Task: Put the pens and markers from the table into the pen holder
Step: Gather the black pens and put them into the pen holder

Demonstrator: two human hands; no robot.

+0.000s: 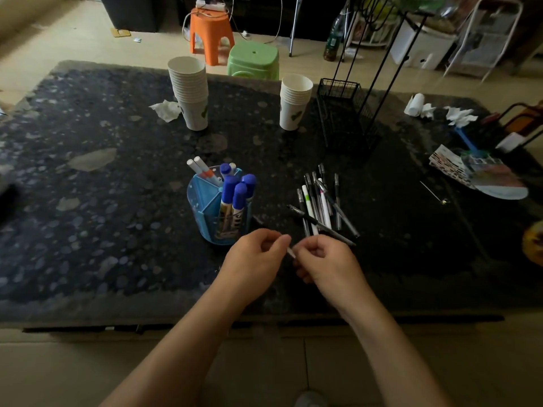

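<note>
A blue pen holder (205, 212) stands on the dark table (102, 201), holding several blue-capped markers (235, 195) and two white pens (199, 168). Right of it lies a loose pile of pens (320, 204), black, clear and white. My left hand (255, 254) and my right hand (326, 259) meet just in front of the holder and the pile. Both pinch one thin pen (291, 253); only a short pale stretch of it shows between the fingers.
Two stacks of paper cups (189, 92) (293, 101) stand further back, a black wire basket (343, 113) to their right. Crumpled tissues (166, 110), a colourful fan (482, 174) and a thin pin (432, 192) lie around. Orange and green stools stand beyond the table.
</note>
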